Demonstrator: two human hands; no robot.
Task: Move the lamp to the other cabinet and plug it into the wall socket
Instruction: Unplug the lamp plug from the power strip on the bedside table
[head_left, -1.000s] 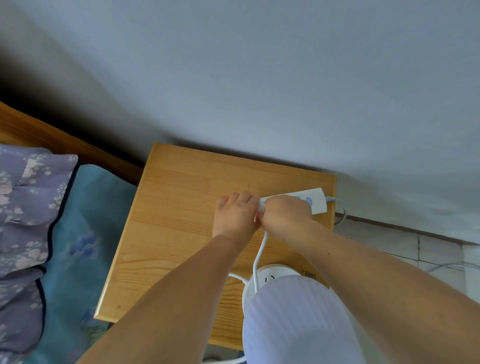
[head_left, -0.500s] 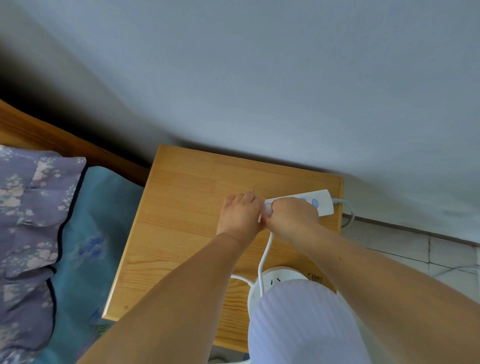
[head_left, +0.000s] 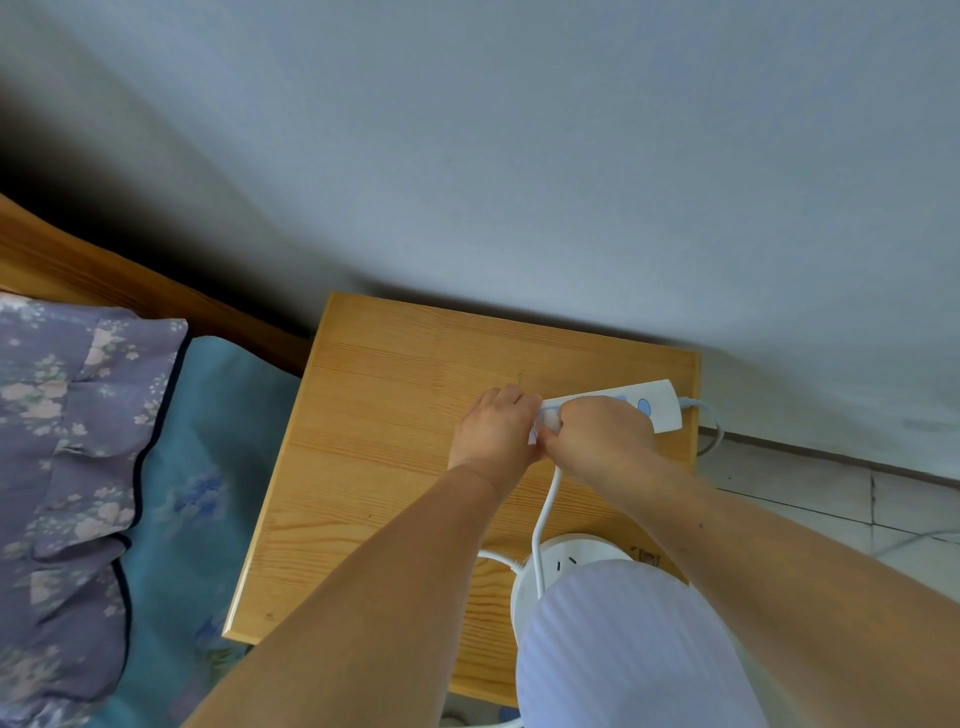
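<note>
Now both of my hands sit together at the centre right of the frame, on the near end of the white power strip (head_left: 652, 405) that lies along the far right edge of the wooden bedside cabinet (head_left: 395, 447). My left hand (head_left: 496, 434) is curled over the strip's end, steadying it. My right hand (head_left: 597, 436) is closed around what I take to be the lamp's plug, though the plug itself is hidden under my fingers, so I cannot tell whether the pins are fully home.

Compared with a second ago, little has moved: both hands stay clamped in the same spot on the strip, and only my head has shifted slightly, sliding the cabinet rightward and downward in the frame. I read that as steady pressing on the plug, not a fresh reach.

The lamp (head_left: 623, 639) already stands at the lower right of the frame, its white striped shade over a round white base on the cabinet's near corner. Its white cord (head_left: 545, 519) runs from the base up to my right hand. So the move looks done, and plugging in is the step in hand.

The strip's own grey cable (head_left: 714, 431) drops off the cabinet's right edge toward the tiled floor (head_left: 831, 499). A floral pillow (head_left: 67, 457) and the teal bed sheet (head_left: 208, 467) fill the left side.
</note>
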